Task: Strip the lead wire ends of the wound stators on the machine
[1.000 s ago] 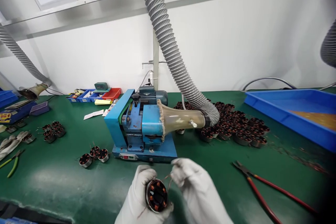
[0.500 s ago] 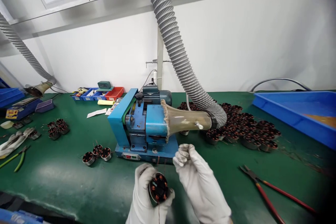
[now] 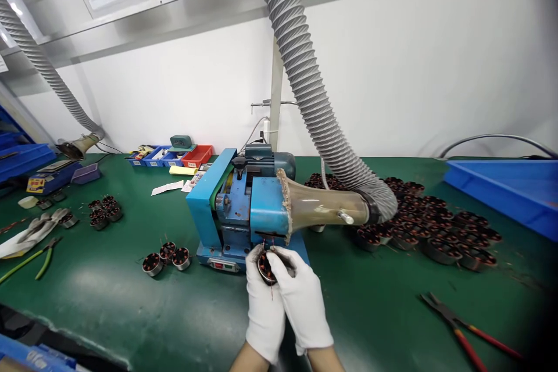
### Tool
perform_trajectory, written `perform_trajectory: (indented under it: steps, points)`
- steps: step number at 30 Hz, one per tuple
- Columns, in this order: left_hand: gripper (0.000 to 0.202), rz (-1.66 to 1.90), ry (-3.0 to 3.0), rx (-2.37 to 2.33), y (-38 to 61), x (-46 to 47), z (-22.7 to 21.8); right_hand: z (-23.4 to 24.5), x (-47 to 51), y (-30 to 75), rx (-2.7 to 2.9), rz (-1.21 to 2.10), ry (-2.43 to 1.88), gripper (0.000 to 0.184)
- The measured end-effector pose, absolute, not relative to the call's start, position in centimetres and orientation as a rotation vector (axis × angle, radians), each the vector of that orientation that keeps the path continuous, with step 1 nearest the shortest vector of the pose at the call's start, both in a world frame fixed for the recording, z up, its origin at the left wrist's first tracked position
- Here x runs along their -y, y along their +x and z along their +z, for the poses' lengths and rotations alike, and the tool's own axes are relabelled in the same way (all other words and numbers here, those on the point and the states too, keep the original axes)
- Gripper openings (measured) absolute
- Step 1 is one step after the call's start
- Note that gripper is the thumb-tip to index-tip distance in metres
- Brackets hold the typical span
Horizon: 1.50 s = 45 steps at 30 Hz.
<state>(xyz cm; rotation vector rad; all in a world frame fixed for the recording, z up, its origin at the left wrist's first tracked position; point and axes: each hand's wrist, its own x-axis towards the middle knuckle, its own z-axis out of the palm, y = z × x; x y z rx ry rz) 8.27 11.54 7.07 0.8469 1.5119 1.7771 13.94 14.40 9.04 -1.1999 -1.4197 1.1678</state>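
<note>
In white gloves, both my hands hold one motor stator point(image 3: 267, 267), a round metal ring with a black and copper-coloured inside. My left hand point(image 3: 263, 302) grips its left side and underside. From the right, my right hand point(image 3: 300, 296) has closed its fingers on the rim and face, covering part of it. Thin copper wires stick up from the stator towards the slot under the blue hood of the belt machine point(image 3: 267, 206). Whether the wire tips are inside the slot I cannot tell. One more wire hangs below the stator.
Three stators point(image 3: 168, 257) stand left of the machine, with another group point(image 3: 104, 212) beyond. Many more stators point(image 3: 436, 226) crowd the right side near a blue tray point(image 3: 501, 192). Red-handled pliers point(image 3: 453, 319) lie front right. A grey hose point(image 3: 305, 70) hangs down to the machine's funnel.
My left hand has carried the stator forward and up to the machine's hood. My right hand, previously pinched apart from it, has come left onto the stator. The view has shifted slightly.
</note>
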Motion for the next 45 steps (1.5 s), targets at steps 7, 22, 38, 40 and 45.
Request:
perform_trajectory:
  steps: [7,22,38,40,45]
  points:
    - [0.037,1.821,0.797,-1.471,8.3,-13.3,7.0,10.1,-15.8,13.7,1.520,1.042,-1.288,0.027]
    - [0.036,1.867,0.759,-1.450,8.9,-10.6,6.6,9.4,-12.8,14.3,1.365,1.238,-1.265,0.037]
    - [0.038,1.886,0.659,-1.400,8.2,-14.2,7.4,10.6,-16.2,13.2,1.460,1.089,-1.331,0.029]
    - [0.039,1.881,0.648,-1.407,8.2,-14.2,7.9,11.0,-16.3,13.2,1.467,1.087,-1.339,0.030]
    - [0.043,1.823,0.647,-1.465,8.6,-12.1,8.2,11.2,-14.5,14.0,1.476,1.103,-1.329,0.029]
